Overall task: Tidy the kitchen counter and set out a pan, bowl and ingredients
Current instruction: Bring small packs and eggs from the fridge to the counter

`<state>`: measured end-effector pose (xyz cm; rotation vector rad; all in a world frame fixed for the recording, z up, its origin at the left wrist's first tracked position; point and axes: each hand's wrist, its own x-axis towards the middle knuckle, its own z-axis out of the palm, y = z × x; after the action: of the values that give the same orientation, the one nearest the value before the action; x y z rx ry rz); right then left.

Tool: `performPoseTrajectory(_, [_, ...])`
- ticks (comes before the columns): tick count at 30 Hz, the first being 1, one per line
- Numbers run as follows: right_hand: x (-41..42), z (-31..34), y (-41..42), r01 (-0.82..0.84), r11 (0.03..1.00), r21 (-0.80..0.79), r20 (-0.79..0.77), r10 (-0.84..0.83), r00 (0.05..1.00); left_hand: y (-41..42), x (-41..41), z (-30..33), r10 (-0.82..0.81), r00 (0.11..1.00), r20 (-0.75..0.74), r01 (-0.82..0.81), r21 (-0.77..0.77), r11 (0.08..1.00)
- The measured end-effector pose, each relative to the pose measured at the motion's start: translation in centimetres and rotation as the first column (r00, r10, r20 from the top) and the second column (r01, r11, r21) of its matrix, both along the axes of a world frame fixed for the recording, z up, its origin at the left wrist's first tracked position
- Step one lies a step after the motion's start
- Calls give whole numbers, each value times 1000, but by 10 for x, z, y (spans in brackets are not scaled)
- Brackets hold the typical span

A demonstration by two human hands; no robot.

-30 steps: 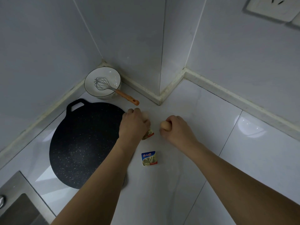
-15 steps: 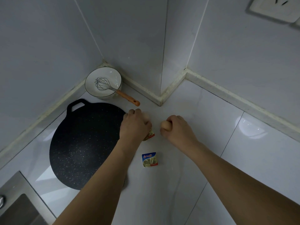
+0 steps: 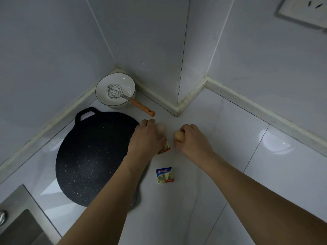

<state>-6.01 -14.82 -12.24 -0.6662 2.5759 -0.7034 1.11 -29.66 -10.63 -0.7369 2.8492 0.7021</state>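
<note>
A flat black speckled pan (image 3: 92,156) lies on the white counter (image 3: 230,147) at the left. Behind it in the corner stands a white bowl (image 3: 123,80) holding a wire whisk (image 3: 131,99) with an orange handle. My left hand (image 3: 146,140) is curled round a pale egg (image 3: 161,129) just right of the pan's rim. My right hand (image 3: 192,140) grips a brown egg (image 3: 178,136) low over the counter. One small butter packet (image 3: 165,175) lies flat in front of my hands. A second packet (image 3: 165,148) peeks out from under my left hand.
Tiled walls (image 3: 194,41) close in the corner behind the bowl, with a jutting wall edge between the hands and the back. A steel sink (image 3: 19,225) edge shows at the bottom left. A wall socket (image 3: 304,9) sits at the top right.
</note>
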Motion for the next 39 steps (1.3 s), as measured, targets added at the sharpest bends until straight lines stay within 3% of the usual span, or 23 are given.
performPoseTrajectory(17, [6,-6,-1,44,999,9,-7,-44,999,-6,16,2,14,999,-52,-11,61,998])
performPoseTrajectory(39, [7,-7,-1,42,999,21,-18,-42,999,-4,19,2,39,997,-71,-40,-14,999])
